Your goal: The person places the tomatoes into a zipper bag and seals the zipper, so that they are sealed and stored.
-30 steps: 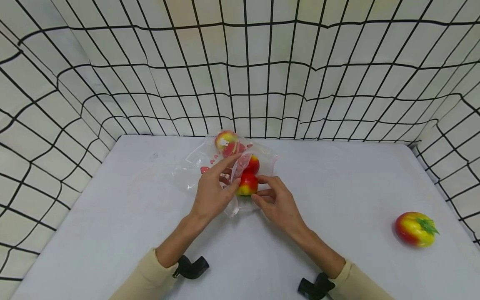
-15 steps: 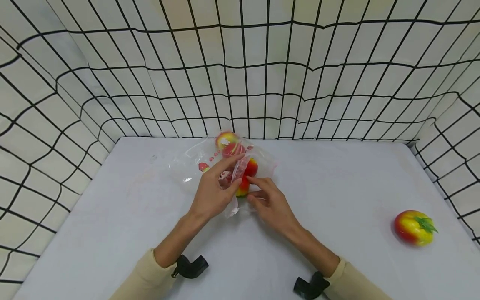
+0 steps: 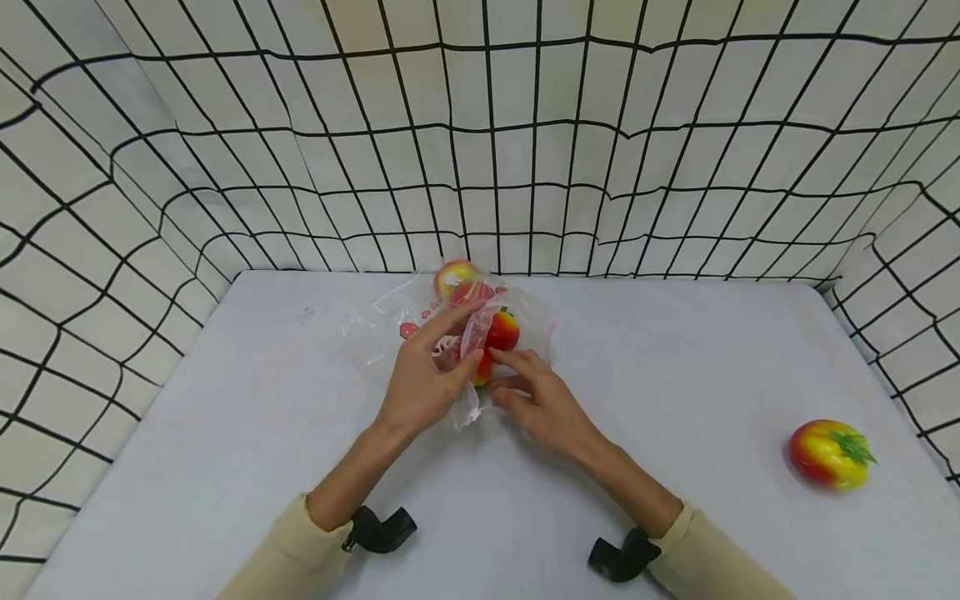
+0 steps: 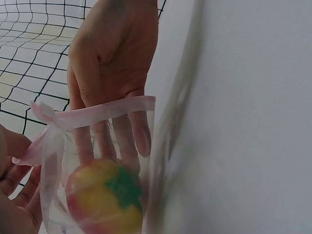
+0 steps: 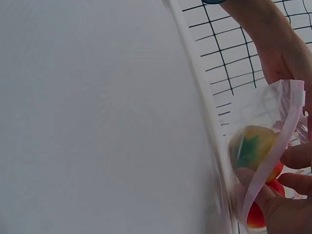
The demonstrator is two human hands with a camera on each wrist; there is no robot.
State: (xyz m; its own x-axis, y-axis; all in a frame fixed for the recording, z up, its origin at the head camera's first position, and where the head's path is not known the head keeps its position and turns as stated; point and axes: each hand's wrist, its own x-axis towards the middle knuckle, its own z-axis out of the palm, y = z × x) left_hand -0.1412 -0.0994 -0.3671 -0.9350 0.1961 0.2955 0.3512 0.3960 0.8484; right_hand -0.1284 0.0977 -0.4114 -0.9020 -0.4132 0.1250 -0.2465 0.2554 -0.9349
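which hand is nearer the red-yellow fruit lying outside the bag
Right. The right hand is at the bag, left of the fruit; the left hand is at the bag too, farther left.

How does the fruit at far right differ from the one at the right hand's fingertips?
The loose fruit lies on the table; the bagged fruit is inside the clear bag. In the head view, the loose fruit shows whole; the bagged fruit is partly visible between the left hand and right hand. Both are red and yellow with green leaves.

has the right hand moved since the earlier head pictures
Yes, the right hand has shifted slightly left, farther from the table's right edge in that view.
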